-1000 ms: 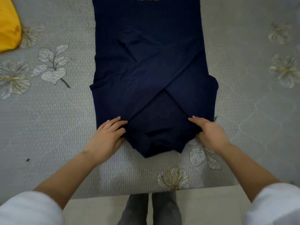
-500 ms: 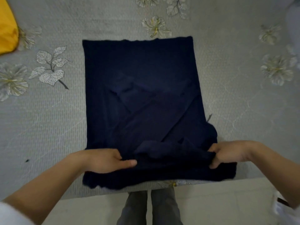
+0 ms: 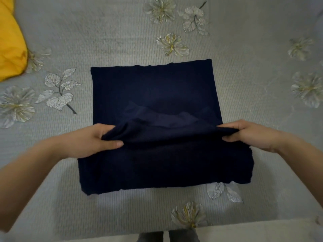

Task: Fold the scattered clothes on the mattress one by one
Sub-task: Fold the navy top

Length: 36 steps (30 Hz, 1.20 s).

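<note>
Both hands pinch a raised fold of the navy garment (image 3: 153,88), one at each end of the fold. Left hand (image 3: 90,142): thumb (image 3: 113,143) laid along the near side of the cloth, fingers curled over the far side, fabric gathered between them. Right hand (image 3: 253,135): fingers curled over the top, thumb tucked beneath, the garment's right edge nipped tight.

Between the two grips the fold runs slightly slack and lifted clear of the layer beneath. Just beyond it, a paler inner face of the fabric (image 3: 162,117) shows as a shallow band. Farther beyond the grip, the rest of the garment lies flat, ending in a straight far edge. On the near side of the grip, a broader doubled portion rests flat and reaches close to the mattress's front edge.

The grey quilted mattress (image 3: 87,32) carries printed pale flowers (image 3: 172,44) and leaf sprigs (image 3: 59,91). Far left of the left hand, at the corner, lies a yellow cloth (image 3: 10,41). Below the grip, past the mattress, grey trouser legs (image 3: 167,237) stand on a pale floor (image 3: 244,231).
</note>
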### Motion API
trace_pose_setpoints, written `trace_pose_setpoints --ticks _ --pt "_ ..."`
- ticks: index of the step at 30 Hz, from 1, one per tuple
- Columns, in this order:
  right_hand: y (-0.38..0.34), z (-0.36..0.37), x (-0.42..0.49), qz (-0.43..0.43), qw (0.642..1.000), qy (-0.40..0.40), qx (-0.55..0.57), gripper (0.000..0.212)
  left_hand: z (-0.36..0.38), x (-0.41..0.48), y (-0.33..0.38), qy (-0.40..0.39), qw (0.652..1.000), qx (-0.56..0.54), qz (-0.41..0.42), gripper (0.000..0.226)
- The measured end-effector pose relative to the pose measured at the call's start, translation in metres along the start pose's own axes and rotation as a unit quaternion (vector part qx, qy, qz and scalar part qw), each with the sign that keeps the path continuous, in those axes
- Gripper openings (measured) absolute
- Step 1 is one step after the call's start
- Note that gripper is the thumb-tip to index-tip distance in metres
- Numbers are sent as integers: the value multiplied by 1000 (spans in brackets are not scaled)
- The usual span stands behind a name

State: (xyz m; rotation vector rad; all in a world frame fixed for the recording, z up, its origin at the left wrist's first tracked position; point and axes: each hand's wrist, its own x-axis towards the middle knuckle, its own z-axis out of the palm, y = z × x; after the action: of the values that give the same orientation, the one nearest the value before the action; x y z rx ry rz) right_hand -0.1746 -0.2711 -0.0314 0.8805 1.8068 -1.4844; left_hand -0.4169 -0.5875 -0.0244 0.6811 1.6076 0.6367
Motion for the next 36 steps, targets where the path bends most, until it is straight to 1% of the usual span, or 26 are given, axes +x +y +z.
trace_pose_setpoints --ticks 3,5,6,8,9,10,11,12,13,14,15,16,17,19,21,23,26,28,32,36 --pt "-28 -17 19 -41 999 35 11 48 -32 13 7 39 999 12 -3 20" --pt "-43 -26 31 -55 997 53 9 49 -53 23 13 46 999 18 -12 23" --pt "-50 -33 40 -59 996 61 6 49 -65 29 17 42 999 24 -13 34" --pt "-63 -44 55 -63 995 74 -12 51 -86 43 26 44 998 51 -19 65" --pt "-69 -49 63 -62 995 80 -22 52 -96 50 30 53 996 61 -25 75" --pt "-74 -54 70 -61 994 87 -27 52 -104 57 34 58 996 67 -31 79" --pt "-79 -59 77 -62 993 98 -27 51 -113 63 37 63 995 72 -40 79" --pt "-84 -63 84 -65 991 115 -25 49 -120 69 41 74 993 81 -51 72" --pt "-89 -67 91 -71 988 136 -20 46 -127 77 43 91 991 80 -58 57" --pt "-91 -70 100 -78 984 161 -12 41 -133 86 41 122 988 81 -58 36" --pt "-93 -71 110 -89 978 190 0 35 -136 95 37 164 982 76 -57 21" --pt "-92 -72 120 -100 969 224 12 31 -138 104 30 219 972 69 -58 21" --pt "-86 -72 132 -102 960 261 18 33 -137 113 21 276 957 62 -62 31" --pt "-70 -66 150 -78 940 331 9 50 -126 127 -1 384 918 61 -80 55" --pt "-49 -52 155 -60 926 374 1 58 -101 134 -21 460 879 68 -103 64" --pt "-25 -35 151 -64 915 398 -10 58 -68 131 -33 507 851 62 -118 66" --pt "5 -12 136 -82 904 419 -7 53 -19 123 -49 543 829 54 -124 64" --pt "23 1 124 -87 898 432 3 49 6 114 -59 561 811 55 -157 62" --pt "52 22 103 -56 892 448 0 48 40 95 -74 576 785 29 -225 60" --pt "62 31 93 -26 886 462 40 48 52 85 -81 592 760 -9 -267 55"
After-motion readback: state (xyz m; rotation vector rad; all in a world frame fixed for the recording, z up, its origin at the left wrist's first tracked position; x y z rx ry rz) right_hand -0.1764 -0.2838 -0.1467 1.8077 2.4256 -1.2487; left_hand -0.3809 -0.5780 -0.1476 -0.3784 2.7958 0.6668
